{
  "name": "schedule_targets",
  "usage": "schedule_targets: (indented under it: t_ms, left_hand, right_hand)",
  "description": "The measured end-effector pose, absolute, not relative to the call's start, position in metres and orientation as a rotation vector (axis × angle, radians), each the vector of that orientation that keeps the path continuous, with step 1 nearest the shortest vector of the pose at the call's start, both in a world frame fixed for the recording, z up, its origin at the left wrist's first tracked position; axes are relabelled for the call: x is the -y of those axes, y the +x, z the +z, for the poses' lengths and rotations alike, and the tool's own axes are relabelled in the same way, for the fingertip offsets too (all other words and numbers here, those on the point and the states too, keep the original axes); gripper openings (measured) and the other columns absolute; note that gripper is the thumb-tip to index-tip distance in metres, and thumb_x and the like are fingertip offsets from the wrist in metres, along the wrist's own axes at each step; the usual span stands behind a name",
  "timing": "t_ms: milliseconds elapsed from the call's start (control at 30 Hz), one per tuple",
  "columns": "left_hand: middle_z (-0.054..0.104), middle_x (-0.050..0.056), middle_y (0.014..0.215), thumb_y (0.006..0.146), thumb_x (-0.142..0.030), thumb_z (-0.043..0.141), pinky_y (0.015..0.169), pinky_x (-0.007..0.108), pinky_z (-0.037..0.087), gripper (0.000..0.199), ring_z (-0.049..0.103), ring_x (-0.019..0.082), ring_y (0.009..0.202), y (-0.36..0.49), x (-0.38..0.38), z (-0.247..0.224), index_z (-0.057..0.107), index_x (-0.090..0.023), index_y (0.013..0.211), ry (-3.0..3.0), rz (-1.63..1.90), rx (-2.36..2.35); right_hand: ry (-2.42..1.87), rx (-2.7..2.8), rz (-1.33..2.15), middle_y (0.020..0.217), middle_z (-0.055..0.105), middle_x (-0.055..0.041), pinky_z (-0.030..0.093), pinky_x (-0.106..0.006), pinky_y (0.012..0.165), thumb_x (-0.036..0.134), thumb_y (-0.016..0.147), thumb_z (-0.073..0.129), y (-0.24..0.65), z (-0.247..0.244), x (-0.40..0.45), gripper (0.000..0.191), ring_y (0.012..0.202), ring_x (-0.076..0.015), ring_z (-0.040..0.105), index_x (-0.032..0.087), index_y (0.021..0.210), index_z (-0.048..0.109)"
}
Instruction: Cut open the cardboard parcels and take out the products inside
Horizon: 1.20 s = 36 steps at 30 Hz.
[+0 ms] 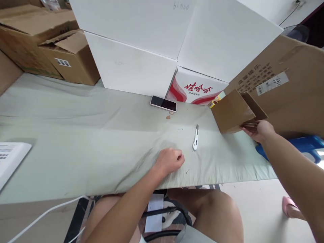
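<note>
My left hand [170, 160] rests on the cloth-covered table [101, 145] near its front edge, curled into a fist with nothing visible in it. To its upper right lies a white utility knife [195, 137], a little of its blade showing. My right hand [259, 131] reaches to the right end of the table and grips the near edge of a small brown cardboard box [229, 111], whose open side faces right. Part of that grip is hidden, and the fingertips sit by a flap. A yellow packet [214, 101] peeks out behind the box.
Stacked white cartons [131, 67] stand at the back, with a red-and-white carton [197, 87] among them. Before them lies a phone [163, 103]. Brown boxes [73, 60] fill the back left; a large cardboard sheet [298, 87] and blue object [298, 145] are right. Another person's foot [291, 206] shows.
</note>
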<state>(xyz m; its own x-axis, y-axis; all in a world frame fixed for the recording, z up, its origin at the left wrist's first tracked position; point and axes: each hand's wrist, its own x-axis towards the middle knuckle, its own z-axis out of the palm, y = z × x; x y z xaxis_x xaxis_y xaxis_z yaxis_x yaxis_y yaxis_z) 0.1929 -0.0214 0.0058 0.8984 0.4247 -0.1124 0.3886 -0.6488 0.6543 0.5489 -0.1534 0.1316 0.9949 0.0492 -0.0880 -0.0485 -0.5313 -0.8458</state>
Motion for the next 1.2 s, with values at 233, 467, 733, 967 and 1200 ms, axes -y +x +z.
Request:
schedule_targets:
  t_ms: [233, 467, 733, 967, 1200]
  left_hand:
    - [0.068, 0.003, 0.067, 0.093, -0.028, 0.05, 0.059, 0.035, 0.018, 0.031, 0.052, 0.016, 0.06, 0.186, 0.02, 0.005, 0.058, -0.02, 0.064, 2.327, 0.09, -0.552]
    - [0.057, 0.001, 0.058, 0.092, -0.029, 0.044, 0.059, 0.034, 0.017, 0.032, 0.038, 0.014, 0.055, 0.173, 0.016, -0.003, 0.037, -0.02, 0.062, 2.275, 0.148, -0.538]
    - [0.045, -0.001, 0.053, 0.091, -0.03, 0.042, 0.059, 0.033, 0.017, 0.033, 0.031, 0.013, 0.053, 0.173, 0.004, -0.001, 0.032, -0.02, 0.061, 2.223, 0.207, -0.589]
    - [0.062, 0.002, 0.062, 0.092, -0.03, 0.048, 0.06, 0.033, 0.022, 0.031, 0.048, 0.015, 0.059, 0.166, 0.007, 0.013, 0.051, -0.02, 0.062, 2.199, 0.27, -0.602]
    - [0.073, 0.004, 0.072, 0.09, -0.029, 0.055, 0.061, 0.032, 0.031, 0.025, 0.063, 0.019, 0.068, 0.142, -0.002, 0.025, 0.068, -0.022, 0.07, 2.095, 0.38, -0.716]
  right_hand:
    - [-1.995, -0.162, 0.231, 0.076, 0.066, -0.0123, 0.056, -0.029, 0.073, 0.013, 0.094, 0.031, 0.563, 0.132, 0.107, 0.03, 0.063, -0.0145, 0.066, 0.017, 0.104, 0.06]
    - [-2.017, 0.014, 0.483, 0.156, 0.05, -0.0238, 0.057, -0.034, 0.088, 0.052, 0.102, 0.027, 0.576, 0.132, 0.055, 0.061, 0.13, -0.0209, 0.064, 0.022, 0.151, 0.048]
    - [-2.166, 0.31, 0.886, 0.173, 0.028, -0.0051, 0.039, -0.048, 0.12, 0.055, 0.103, 0.015, 0.543, 0.124, 0.039, 0.062, 0.158, -0.0218, 0.033, 0.031, 0.145, 0.055]
    - [-2.244, 0.472, 0.877, 0.161, 0.049, -0.0089, 0.044, -0.051, 0.116, 0.047, 0.102, 0.032, 0.489, 0.135, 0.042, 0.046, 0.148, -0.0296, 0.048, 0.027, 0.1, 0.073]
    - [-2.219, 1.199, 0.917, 0.139, 0.069, -0.0109, 0.062, -0.04, 0.089, 0.053, 0.096, 0.05, 0.37, 0.13, -0.038, 0.041, 0.122, -0.0278, 0.069, 0.024, 0.106, 0.077]
